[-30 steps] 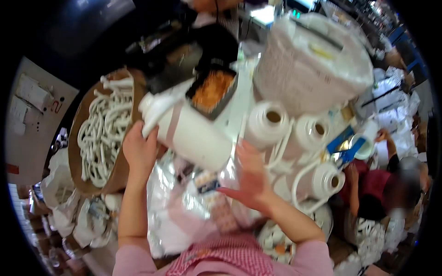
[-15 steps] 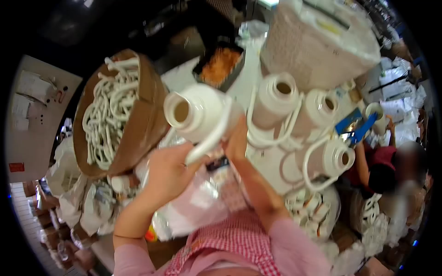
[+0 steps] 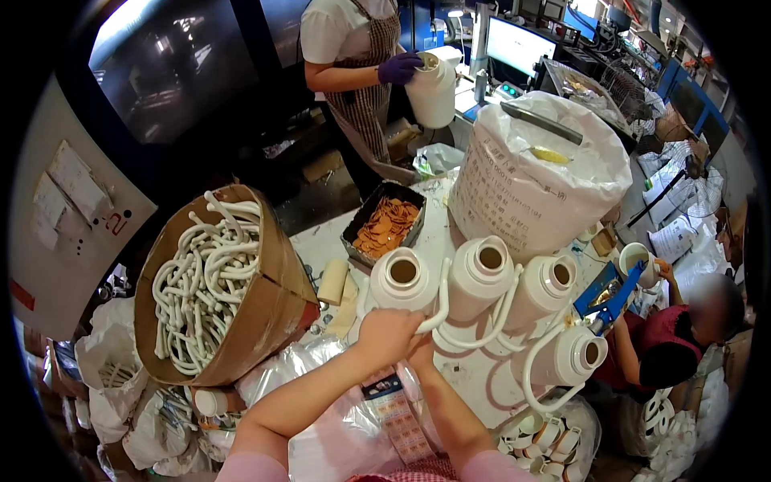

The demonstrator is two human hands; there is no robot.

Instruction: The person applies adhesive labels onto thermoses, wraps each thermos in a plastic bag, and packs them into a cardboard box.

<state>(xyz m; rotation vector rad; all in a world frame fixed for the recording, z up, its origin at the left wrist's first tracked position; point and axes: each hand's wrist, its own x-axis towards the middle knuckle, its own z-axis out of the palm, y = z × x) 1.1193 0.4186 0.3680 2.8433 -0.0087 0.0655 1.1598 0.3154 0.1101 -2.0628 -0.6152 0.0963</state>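
A white thermos jug [image 3: 401, 299] stands upright in front of me, its mouth facing up. My left hand [image 3: 389, 334] is closed around the jug's white curved handle [image 3: 441, 301], which swings down at the front. Close against it, under the handle, is my right hand [image 3: 421, 352]; its fingers are mostly hidden. To the right, more white jugs with handles stand on the table: one jug [image 3: 480, 281] beside mine, another jug [image 3: 548, 285] behind it, and a nearer, tilted-looking jug [image 3: 562, 357].
On the left, a cardboard box [image 3: 281, 297] holds many white handles. A black tray [image 3: 349, 237] of orange pieces and a large white sack [image 3: 530, 189] sit behind the jugs. White rings fill a bag [image 3: 582, 434]. One co-worker [image 3: 353, 64] stands opposite; another [image 3: 662, 337] works at right.
The jug in my hands has gone from tilted toward the left to upright beside the other jugs. My view has lifted, bringing the co-worker opposite into sight.
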